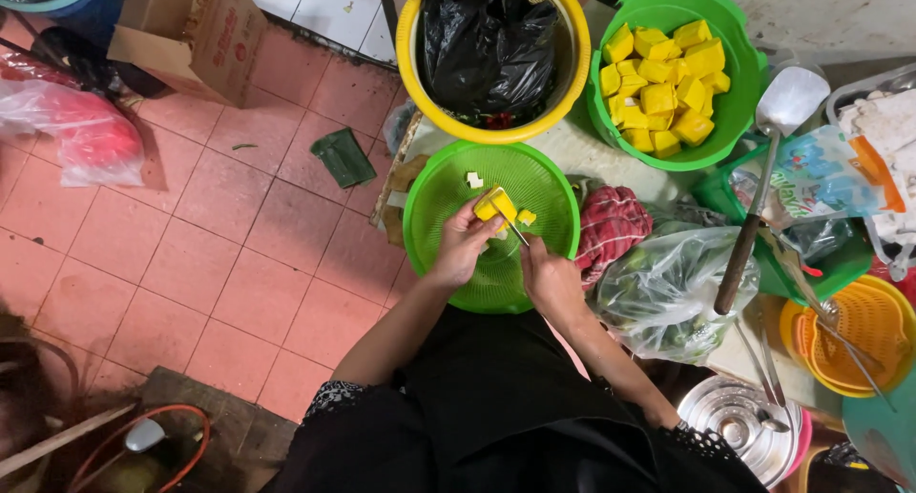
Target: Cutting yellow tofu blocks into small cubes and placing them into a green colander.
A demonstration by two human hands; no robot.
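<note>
Two hands are kept over the green colander (pixel 434 183), so cut pieces (pixel 474 179) are caught in it. The yellow block (pixel 496 205) is gripped in the left hand (pixel 465 243), raised above the mesh. The knife (pixel 513 228) is clasped in the right hand (pixel 549 275), its blade laid against the block, just between both hands.

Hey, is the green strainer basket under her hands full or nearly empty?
Nearly empty. The green strainer basket holds only a few small cut pieces, while the left hand holds a yellow tofu block over it, and its mesh floor shows bare.
</note>
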